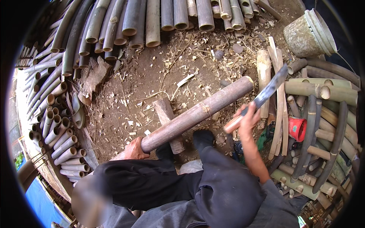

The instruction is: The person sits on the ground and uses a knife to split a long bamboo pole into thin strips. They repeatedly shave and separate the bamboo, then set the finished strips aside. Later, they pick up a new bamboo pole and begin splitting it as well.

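The left hand [135, 149] sits low and left of centre in the frame, fingers wrapped around the near end of a long bamboo pole [197, 113]. The pole runs diagonally up to the right across the middle of the picture, its far cut end near the centre right, and it lies across a short wooden block [167, 116] on the dirt ground [152, 76]. The right hand [248, 117], right of centre, is closed tight around the pale handle of a big knife [268, 92], whose dark blade points up and to the right, raised above the pole.

To chop well here, the pole should rest firmly on the block so it cannot roll, and the blade should land well away from the holding hand and the dark-clothed knees at the bottom of the frame. The right forearm angles up from the lower right, wrist cocked. Stacks of cut bamboo [152, 19] line the top and both sides, and a red cup [297, 129] sits at the right.
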Demonstrator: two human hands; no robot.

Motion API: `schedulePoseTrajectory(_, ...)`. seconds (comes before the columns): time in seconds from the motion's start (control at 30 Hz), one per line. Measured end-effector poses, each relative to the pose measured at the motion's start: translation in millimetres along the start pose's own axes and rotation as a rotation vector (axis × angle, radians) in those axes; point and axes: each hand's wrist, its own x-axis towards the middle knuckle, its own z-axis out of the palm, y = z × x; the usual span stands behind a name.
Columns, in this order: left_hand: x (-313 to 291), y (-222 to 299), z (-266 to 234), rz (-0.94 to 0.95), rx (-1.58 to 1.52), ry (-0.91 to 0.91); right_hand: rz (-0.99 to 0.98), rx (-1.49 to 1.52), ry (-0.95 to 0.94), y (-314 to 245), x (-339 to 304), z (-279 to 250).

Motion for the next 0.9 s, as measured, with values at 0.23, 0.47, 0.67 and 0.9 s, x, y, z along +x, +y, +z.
schedulePoseTrajectory(0.23, -4.5, -8.0, 3.3, 0.005, -0.006, -0.005, 0.283, -0.387, -0.505, -0.1, -18.1, -13.5)
schedulePoseTrajectory(0.47, -4.8, -6.6, -8.5, 0.052, -0.039, 0.049, 0.479, -0.543, -0.705, 17.0, -52.2, -10.5)
schedulePoseTrajectory(0.67, -8.2, -8.3, -6.4, -0.006, 0.017, 0.001, 0.068, -0.104, -0.271, 32.3, -13.8, -21.5)
schedulePoseTrajectory(0.9, -12.2, -24.0, 1.3, 0.010, 0.010, 0.017, 0.358, -0.154, -0.298, 19.5, -15.6, -15.6)
